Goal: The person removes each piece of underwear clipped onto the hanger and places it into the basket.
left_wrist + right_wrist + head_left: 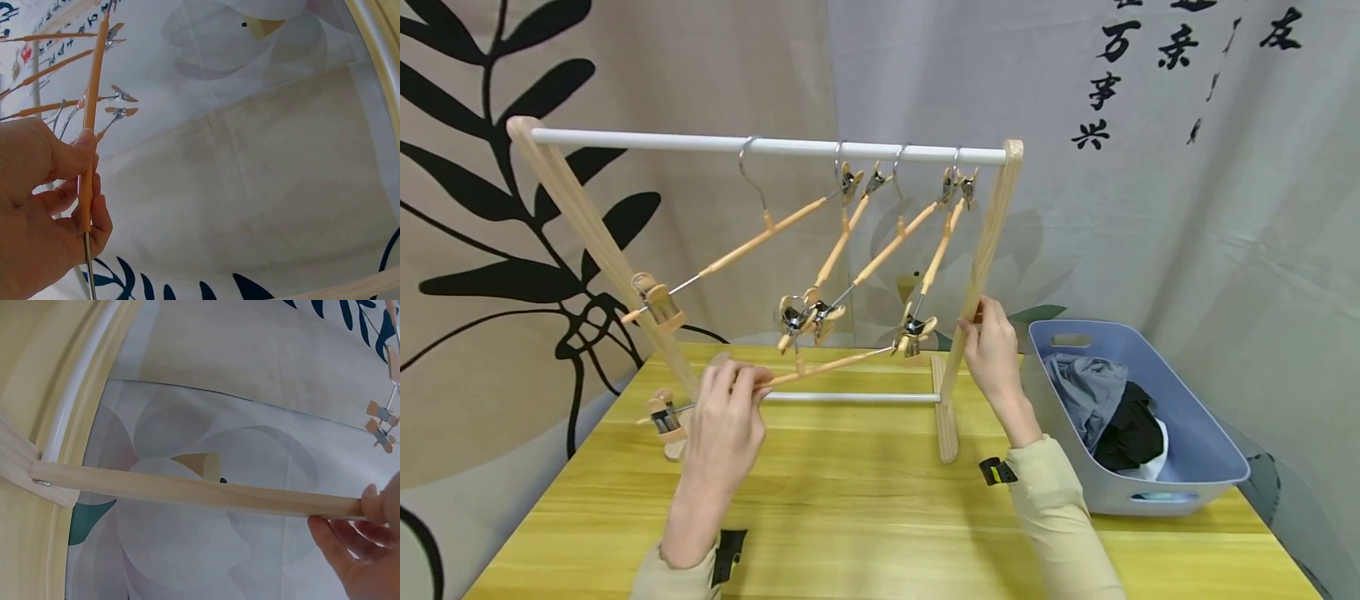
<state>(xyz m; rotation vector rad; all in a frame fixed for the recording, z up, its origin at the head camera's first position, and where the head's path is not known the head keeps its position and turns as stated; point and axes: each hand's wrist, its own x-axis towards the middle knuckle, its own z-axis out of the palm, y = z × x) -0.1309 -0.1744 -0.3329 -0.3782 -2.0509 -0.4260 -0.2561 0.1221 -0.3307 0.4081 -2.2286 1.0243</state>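
My left hand (726, 417) grips the bar of a wooden clip hanger (831, 367), held low in front of the drying rack. One of its metal-and-wood clips (665, 417) sits left of the hand, the other (913, 327) at the right end. In the left wrist view, thumb and fingers wrap the hanger bar (94, 81). My right hand (992, 350) pinches the rack's right wooden post (1000, 208); the right wrist view shows thumb and fingers on opposite sides of that post (187, 489). Several similar clip hangers (760, 237) hang by hooks from the white top rod (647, 142).
A blue-grey plastic basket (1187, 417) with grey, black and white clothes (1086, 396) stands right of the rack. The rack's foot (947, 429) and lower white rod (850, 397) are near the wooden table (880, 517). A printed curtain hangs behind.
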